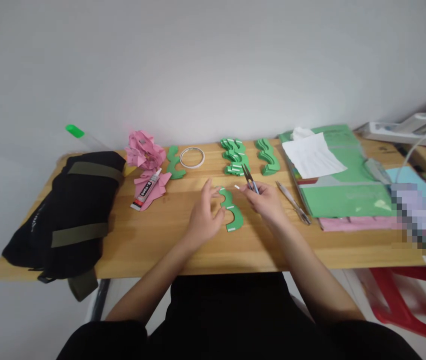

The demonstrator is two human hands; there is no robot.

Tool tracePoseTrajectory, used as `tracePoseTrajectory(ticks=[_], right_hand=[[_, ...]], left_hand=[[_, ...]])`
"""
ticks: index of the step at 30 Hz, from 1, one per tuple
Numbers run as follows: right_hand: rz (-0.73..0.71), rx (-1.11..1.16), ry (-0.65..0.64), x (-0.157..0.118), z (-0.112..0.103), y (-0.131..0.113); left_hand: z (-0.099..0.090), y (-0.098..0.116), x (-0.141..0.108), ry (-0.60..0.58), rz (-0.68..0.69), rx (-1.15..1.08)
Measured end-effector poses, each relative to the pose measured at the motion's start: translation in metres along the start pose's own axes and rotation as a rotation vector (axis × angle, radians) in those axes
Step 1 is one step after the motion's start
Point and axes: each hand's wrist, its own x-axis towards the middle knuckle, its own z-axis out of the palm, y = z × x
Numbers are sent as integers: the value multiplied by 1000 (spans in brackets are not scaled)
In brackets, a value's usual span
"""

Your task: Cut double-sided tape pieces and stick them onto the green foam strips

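Observation:
A green wavy cutout (237,218) with several white strips on it lies on the table in front of me. My left hand (205,216) is at its left edge, fingers apart and holding nothing; whether the fingertips press on the cutout I cannot tell. To the right of the cutout, my right hand (264,201) is closed around a pair of thread snips (249,176), their blades pointing up and away. A small white strip (237,187) sticks out at the right fingertips, seemingly pinched there.
Behind are stacked green cutouts (235,156), another stack (267,157) and a tape roll (192,157). Pink paper scraps (145,150), a glue tube (146,189) and a black bag (81,215) lie left. Rightward are a pen (293,202), a green packet (344,200) and white tissue (314,155).

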Motion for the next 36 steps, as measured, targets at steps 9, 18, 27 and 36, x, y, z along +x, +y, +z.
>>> tracePoseTrajectory(ticks=[9, 18, 27, 36], right_hand=[[67, -71, 22, -19, -16, 25], [55, 33, -3, -25, -2, 34], [12, -56, 139, -22, -2, 41], [-10, -39, -44, -23, 9, 41]], left_hand=[[16, 6, -31, -106, 93, 525], [10, -9, -32, 1, 139, 407], [17, -11, -27, -7, 96, 345], [11, -15, -33, 33, 129, 282]])
